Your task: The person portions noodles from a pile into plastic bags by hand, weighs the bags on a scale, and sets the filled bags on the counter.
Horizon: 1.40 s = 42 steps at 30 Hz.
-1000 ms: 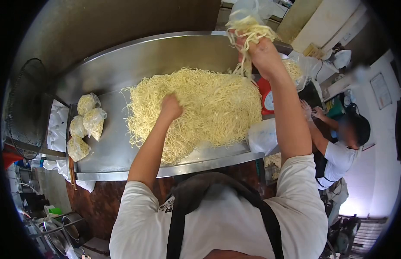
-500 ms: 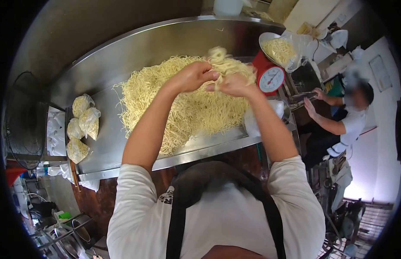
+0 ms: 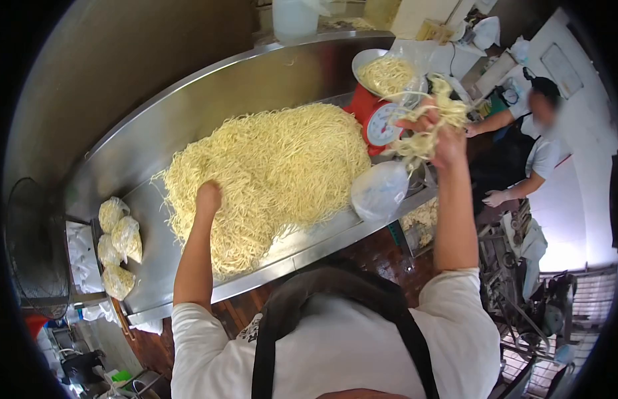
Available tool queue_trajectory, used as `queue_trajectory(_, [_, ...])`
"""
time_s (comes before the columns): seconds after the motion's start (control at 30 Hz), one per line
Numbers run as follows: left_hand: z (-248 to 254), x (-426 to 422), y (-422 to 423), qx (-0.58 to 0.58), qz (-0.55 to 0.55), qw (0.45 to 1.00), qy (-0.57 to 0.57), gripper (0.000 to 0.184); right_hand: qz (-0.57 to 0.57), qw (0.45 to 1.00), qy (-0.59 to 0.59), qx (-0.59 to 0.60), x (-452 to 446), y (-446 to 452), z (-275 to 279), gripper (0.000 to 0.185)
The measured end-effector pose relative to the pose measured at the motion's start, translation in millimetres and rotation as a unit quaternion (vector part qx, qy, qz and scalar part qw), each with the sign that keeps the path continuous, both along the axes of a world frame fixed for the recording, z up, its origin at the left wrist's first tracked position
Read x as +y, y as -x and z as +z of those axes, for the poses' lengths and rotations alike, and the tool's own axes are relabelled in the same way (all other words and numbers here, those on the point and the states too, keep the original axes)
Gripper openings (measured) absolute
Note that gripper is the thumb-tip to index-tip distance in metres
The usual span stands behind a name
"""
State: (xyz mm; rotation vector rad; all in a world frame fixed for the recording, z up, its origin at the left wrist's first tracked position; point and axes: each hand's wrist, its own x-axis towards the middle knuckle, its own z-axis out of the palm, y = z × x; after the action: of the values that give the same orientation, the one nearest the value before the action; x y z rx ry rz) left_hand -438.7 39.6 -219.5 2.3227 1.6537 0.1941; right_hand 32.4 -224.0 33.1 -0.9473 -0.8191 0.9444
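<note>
A broad heap of pale yellow noodles (image 3: 289, 159) lies in a long steel tray (image 3: 146, 223). My left hand (image 3: 209, 197) is at the left part of the heap; its fingers are hidden from view, so their hold cannot be told. Up on the right, my right hand (image 3: 447, 143) is closed round a loose bunch of noodles (image 3: 425, 143), strands dangling from it, slightly blurred. That bunch is in front of and beside a red dial scale (image 3: 382, 125). On the scale's pan (image 3: 363, 63) rest more noodles, with a clear plastic bag (image 3: 415, 63) at its edge.
Several tied bags of noodles (image 3: 126, 236) sit at the tray's left end. A stack of white plastic bags (image 3: 378, 191) lies at the tray's right front. Another person (image 3: 531, 133) stands at the right, beyond the scale. A whitish tub (image 3: 295, 20) stands behind the tray.
My hands have parted: the right carried noodles rightward to beside the scale, while the left moved left and down to the heap. The view has shifted, and the other person's arms have moved apart.
</note>
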Motion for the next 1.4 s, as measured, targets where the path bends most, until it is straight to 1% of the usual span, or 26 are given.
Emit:
queue_trajectory(0.03, [16.8,-7.1,-11.3,0.078,0.027,0.995,-0.050,0.028,-0.102,0.993,0.051,-0.015,-17.1,3.2,23.5,0.018])
queue_trajectory(0.07, [37.2,-15.3,-26.7,0.156,0.054,0.981,-0.098,0.029,-0.095,0.994,0.041,-0.042,-34.2,-15.0,29.2,0.023])
queue_trajectory(0.1, [62.3,-19.6,-55.5,0.117,0.030,0.984,-0.131,0.032,-0.141,0.984,0.074,-0.082,-47.4,-22.0,43.6,0.028])
queue_trajectory(0.13, [90.9,-24.2,-93.5,0.079,0.006,0.983,-0.163,0.036,-0.147,0.982,0.049,-0.106,-56.7,-40.1,43.3,0.028])
queue_trajectory(0.17, [117.6,-30.0,-134.6,-0.025,-0.051,0.991,-0.121,0.047,-0.152,0.979,0.024,-0.131,-65.0,-57.9,42.8,0.028])
queue_trajectory(0.2, [132.6,-41.5,-183.7,-0.220,-0.088,0.966,-0.101,0.053,-0.160,0.976,0.042,-0.142,-70.6,-68.9,45.5,0.028])
queue_trajectory(0.23, [174.0,-68.4,-236.9,-0.309,-0.117,0.944,0.004,0.056,-0.158,0.975,0.051,-0.151,-71.4,-81.0,46.6,0.028])
queue_trajectory(0.3, [222.6,-110.8,-325.5,-0.426,-0.291,0.855,-0.055,0.060,-0.150,0.972,0.065,-0.171,-71.8,-104.0,47.1,0.028])
queue_trajectory(0.33, [227.1,-121.0,-372.2,-0.385,-0.292,0.864,-0.141,0.059,-0.187,0.950,0.077,-0.237,-71.5,-124.1,39.3,0.030])
queue_trajectory(0.4, [241.7,-129.1,-434.9,-0.357,-0.273,0.864,-0.226,0.043,-0.186,0.939,0.079,-0.278,-51.8,-144.2,50.6,0.033])
queue_trajectory(0.43, [231.6,-110.3,-457.2,-0.357,-0.266,0.873,-0.197,0.038,-0.186,0.934,0.081,-0.295,-37.9,-151.7,55.3,0.034])
queue_trajectory(0.5, [195.4,-73.4,-501.4,-0.355,-0.250,0.890,-0.140,0.028,-0.177,0.927,-0.002,-0.330,4.7,-151.0,78.7,0.038])
queue_trajectory(0.57, [203.1,-61.0,-492.4,-0.513,-0.193,0.825,-0.139,0.023,-0.191,0.911,-0.081,-0.357,41.2,-136.0,110.8,0.036])
queue_trajectory(0.63, [218.4,-42.3,-483.6,-0.564,-0.135,0.803,-0.138,0.024,-0.169,0.914,-0.129,-0.344,75.2,-122.9,129.1,0.033])
queue_trajectory(0.67, [228.6,-40.3,-476.9,-0.553,-0.105,0.820,-0.103,0.027,-0.179,0.886,-0.144,-0.402,98.8,-125.8,120.1,0.032])
queue_trajectory(0.73, [239.8,-39.3,-474.7,-0.583,-0.061,0.809,-0.041,0.028,-0.212,0.834,-0.071,-0.505,133.9,-122.6,81.2,0.034])
queue_trajectory(0.77, [242.1,-35.2,-473.4,-0.598,-0.037,0.801,-0.010,0.028,-0.235,0.805,0.020,-0.545,148.3,-121.9,52.6,0.036])
queue_trajectory(0.83, [231.9,-17.8,-477.6,-0.630,-0.042,0.775,0.025,0.027,-0.230,0.747,-0.085,-0.618,183.0,-146.0,-28.4,0.034])
queue_trajectory(0.9, [217.1,-1.4,-478.3,-0.656,-0.049,0.750,0.061,0.025,-0.136,0.683,0.139,-0.704,180.3,-152.1,-26.7,0.036])
queue_trajectory(0.93, [221.0,-1.1,-475.3,-0.666,-0.059,0.741,0.065,0.024,-0.085,0.631,0.247,-0.730,177.2,-148.3,-14.4,0.037])
queue_trajectory(1.03, [234.6,-10.6,-466.0,-0.695,-0.093,0.709,0.071,0.023,0.012,0.592,0.207,-0.779,150.2,-122.8,61.1,0.034])
queue_trajectory(1.1, [254.3,-22.8,-453.5,-0.716,-0.128,0.684,0.053,0.023,-0.037,0.593,0.124,-0.795,125.9,-109.9,91.0,0.028])
queue_trajectory(1.17, [281.2,-40.6,-427.9,-0.731,-0.153,0.662,0.066,0.024,-0.085,0.658,0.093,-0.743,112.2,-95.0,107.4,0.036])
queue_trajectory(1.27, [319.6,-72.1,-368.7,-0.755,-0.152,0.634,0.074,0.026,-0.305,0.603,-0.168,-0.717,101.8,-44.5,117.6,0.045])
queue_trajectory(1.33, [336.1,-87.0,-314.5,-0.758,-0.152,0.631,0.060,0.027,-0.373,0.537,-0.193,-0.731,103.1,-18.9,100.7,0.048])
queue_trajectory(1.4, [335.5,-101.5,-250.0,-0.744,-0.150,0.650,0.034,0.028,-0.293,0.674,-0.021,-0.678,97.2,22.3,85.5,0.046])
